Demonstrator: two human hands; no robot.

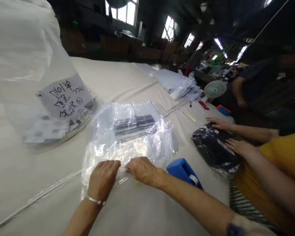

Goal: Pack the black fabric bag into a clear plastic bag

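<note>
Dim workshop all around, windows glowing far off, and up front a wide pale table [127, 82] takes the whole play. Both of the wearer's hands are down on a clear plastic bag [127, 137] lying flat just ahead of the fingers. Left hand [102, 178] rests palm down on the bag's near edge, fingers together and curled over the film; right hand [141, 169] sits just beside it, fingertips pressed on the same edge — whether either one truly pinches the plastic, I cannot tell. Beyond the knuckles, inside the bag, a dark folded stack [134, 127] lies square in the middle.

To do this well, I'd judge: keep the edge flat, work outward from the centre, hold the film taut so no crease gets trapped.

Just right of the right wrist sits a blue tape dispenser [183, 172] — close at hand. Further right, a co-worker's hands [238, 147] press on a dark packed bundle [212, 147]. Off left of the left hand, a big bag with a handwritten label [65, 98].
</note>
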